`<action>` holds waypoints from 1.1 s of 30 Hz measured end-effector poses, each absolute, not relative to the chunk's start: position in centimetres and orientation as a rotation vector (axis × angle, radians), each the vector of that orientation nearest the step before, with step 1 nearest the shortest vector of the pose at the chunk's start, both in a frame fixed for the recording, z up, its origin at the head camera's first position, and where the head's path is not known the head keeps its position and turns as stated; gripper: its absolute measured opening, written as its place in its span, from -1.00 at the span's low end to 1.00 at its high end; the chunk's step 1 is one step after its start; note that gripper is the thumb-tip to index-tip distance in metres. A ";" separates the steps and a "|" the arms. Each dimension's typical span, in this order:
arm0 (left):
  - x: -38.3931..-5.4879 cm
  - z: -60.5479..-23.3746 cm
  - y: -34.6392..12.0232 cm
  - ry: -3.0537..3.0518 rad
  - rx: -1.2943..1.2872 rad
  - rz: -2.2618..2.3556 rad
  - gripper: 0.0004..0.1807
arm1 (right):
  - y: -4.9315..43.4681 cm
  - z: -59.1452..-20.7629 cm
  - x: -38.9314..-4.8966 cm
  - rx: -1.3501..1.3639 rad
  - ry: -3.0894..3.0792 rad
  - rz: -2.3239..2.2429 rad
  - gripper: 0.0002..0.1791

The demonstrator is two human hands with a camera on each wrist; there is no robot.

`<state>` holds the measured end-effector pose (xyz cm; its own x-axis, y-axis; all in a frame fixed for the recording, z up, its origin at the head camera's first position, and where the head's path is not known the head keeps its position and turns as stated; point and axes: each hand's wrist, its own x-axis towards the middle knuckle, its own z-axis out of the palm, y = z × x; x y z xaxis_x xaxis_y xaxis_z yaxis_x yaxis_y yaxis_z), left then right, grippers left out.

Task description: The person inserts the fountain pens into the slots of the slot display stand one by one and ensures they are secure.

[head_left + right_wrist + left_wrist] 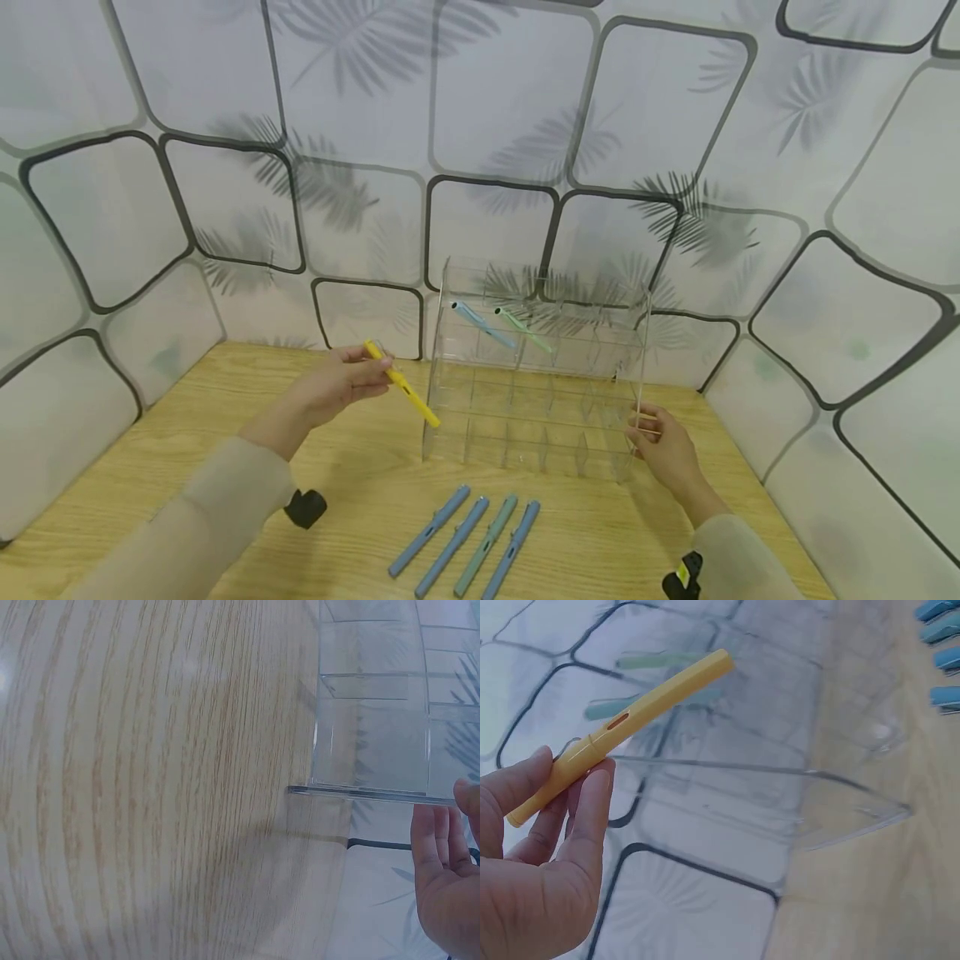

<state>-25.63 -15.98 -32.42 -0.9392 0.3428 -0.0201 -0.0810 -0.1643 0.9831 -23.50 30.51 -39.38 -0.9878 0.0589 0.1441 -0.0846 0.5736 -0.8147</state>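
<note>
My left hand pinches a yellow pen between thumb and fingers, beside the left side of a clear acrylic display rack. In the left wrist view the pen slants up and away from the fingers, its clip near the fingertips. The right hand holds the rack's right side panel; in the right wrist view the thumb lies on one side of the panel, the fingers on the other. A light blue pen and a light green pen lie on an upper tier.
In front of the rack, several capped pens lie in a row on the wooden table: blue ones and a green one. Patterned cloth walls rise behind and at both sides. Each wrist carries a black device.
</note>
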 end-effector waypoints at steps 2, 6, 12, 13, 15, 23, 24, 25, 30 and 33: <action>-26.1 -31.3 -16.3 1.809 0.283 2.244 -0.94 | 30.5 -39.4 -23.5 0.020 -2.647 1.380 -0.49; -26.8 -29.5 -16.7 1.788 0.221 2.344 -0.87 | 30.6 -39.5 -23.5 0.022 -2.651 1.385 -0.48; -28.0 -27.9 -17.0 1.831 0.131 2.407 -0.71 | 30.6 -39.6 -23.6 0.023 -2.665 1.387 -0.47; -28.2 -27.7 -17.0 1.842 0.114 2.412 -0.69 | 30.6 -39.6 -23.6 0.022 -2.667 1.385 -0.47; -28.5 -27.4 -17.0 1.852 0.078 2.428 -0.63 | 30.6 -39.6 -23.6 0.019 -2.667 1.381 -0.47; -29.1 -26.7 -16.0 1.825 0.014 2.602 -0.68 | 30.5 -39.5 -23.7 0.024 -2.670 1.355 -0.48; -29.2 -26.8 -15.7 1.811 0.014 2.634 -0.72 | 30.5 -39.5 -23.7 0.025 -2.669 1.355 -0.48; -29.3 -26.7 -15.4 1.801 0.010 2.663 -0.75 | 30.5 -39.5 -23.7 0.025 -2.666 1.356 -0.49; -29.7 -26.9 -13.7 1.789 -0.026 2.756 -0.77 | 30.6 -39.6 -23.7 0.028 -2.663 1.357 -0.49; -29.9 -27.0 -12.7 1.832 -0.085 2.771 -0.81 | 30.6 -39.6 -23.7 0.019 -2.664 1.356 -0.48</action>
<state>-29.89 -12.65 -27.00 -0.9824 -0.1779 0.0571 0.1222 -0.3806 0.9166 -23.66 30.60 -39.64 -0.9883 0.0574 0.1411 -0.0803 0.5907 -0.8029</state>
